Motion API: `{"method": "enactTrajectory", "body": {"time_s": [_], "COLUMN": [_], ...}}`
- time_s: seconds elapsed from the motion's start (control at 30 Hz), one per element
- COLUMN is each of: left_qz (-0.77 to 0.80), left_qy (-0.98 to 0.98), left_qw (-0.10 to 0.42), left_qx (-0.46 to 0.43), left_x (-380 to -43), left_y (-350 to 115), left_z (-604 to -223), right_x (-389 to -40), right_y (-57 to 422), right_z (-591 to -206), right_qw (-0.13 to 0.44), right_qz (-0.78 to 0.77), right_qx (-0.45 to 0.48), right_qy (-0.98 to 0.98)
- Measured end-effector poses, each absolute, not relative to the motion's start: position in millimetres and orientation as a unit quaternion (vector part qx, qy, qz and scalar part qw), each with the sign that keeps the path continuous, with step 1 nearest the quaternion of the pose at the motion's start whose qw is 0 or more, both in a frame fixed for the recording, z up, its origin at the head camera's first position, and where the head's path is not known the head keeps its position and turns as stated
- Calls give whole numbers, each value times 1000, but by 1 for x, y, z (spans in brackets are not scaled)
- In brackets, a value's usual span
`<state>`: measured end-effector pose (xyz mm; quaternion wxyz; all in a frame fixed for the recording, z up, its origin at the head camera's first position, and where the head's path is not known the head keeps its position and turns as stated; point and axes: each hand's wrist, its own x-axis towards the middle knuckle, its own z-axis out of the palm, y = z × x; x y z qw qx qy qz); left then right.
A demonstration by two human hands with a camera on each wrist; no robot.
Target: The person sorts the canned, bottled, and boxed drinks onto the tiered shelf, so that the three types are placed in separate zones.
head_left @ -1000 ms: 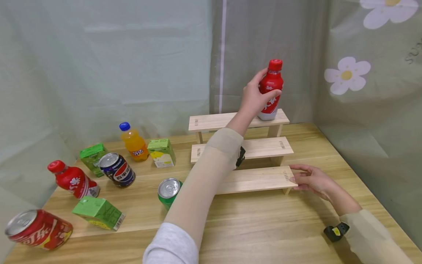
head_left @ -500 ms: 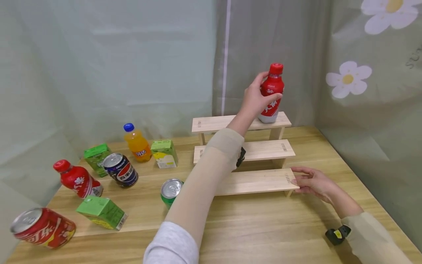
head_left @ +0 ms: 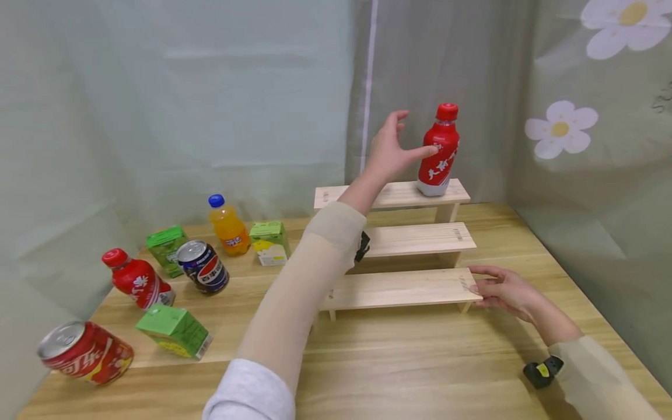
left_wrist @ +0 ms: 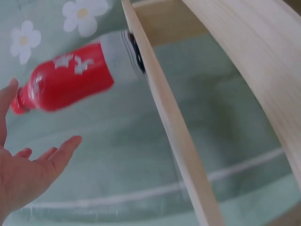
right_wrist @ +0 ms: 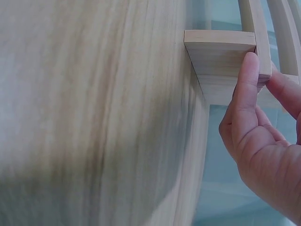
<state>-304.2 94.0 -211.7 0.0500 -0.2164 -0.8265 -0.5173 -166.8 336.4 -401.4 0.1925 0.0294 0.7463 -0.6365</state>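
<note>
A red drink bottle (head_left: 440,153) with a white base stands upright at the right end of the top step of a three-step wooden shelf (head_left: 415,239). Just left of it is my left hand (head_left: 392,149), its thumb and fingers spread apart and holding nothing. In the left wrist view a gap shows between that hand (left_wrist: 33,174) and most of the bottle (left_wrist: 70,77). With my right hand (head_left: 506,291) I pinch the right end of the lowest step; the right wrist view shows thumb and fingers (right_wrist: 247,89) on either side of the board.
On the table's left side stand a red cola can (head_left: 86,353), two green juice boxes (head_left: 175,331), another red bottle (head_left: 137,281), a dark blue cola can (head_left: 203,267), an orange soda bottle (head_left: 228,227) and a yellow-green carton (head_left: 270,244). Curtains (head_left: 252,105) hang behind.
My left hand has let go of the red bottle and moved left off it; the bottle stays on the top step. The left arm now covers the green can. My right hand keeps its grip.
</note>
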Motion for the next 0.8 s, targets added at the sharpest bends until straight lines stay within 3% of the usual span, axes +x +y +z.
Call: {"method": "enactTrajectory", "body": {"time_s": [0.8], "left_qz": [-520], "left_qy": [-834], "left_qw": [118], "left_qx": [-144], "left_x": [-323], "left_y": [-13], "left_z": [-215], "right_x": [-173], "right_y": [358], "right_z": [-400], "right_qw": [198], "right_qz": [-621], "right_qx": [30], "right_qy": [758]}}
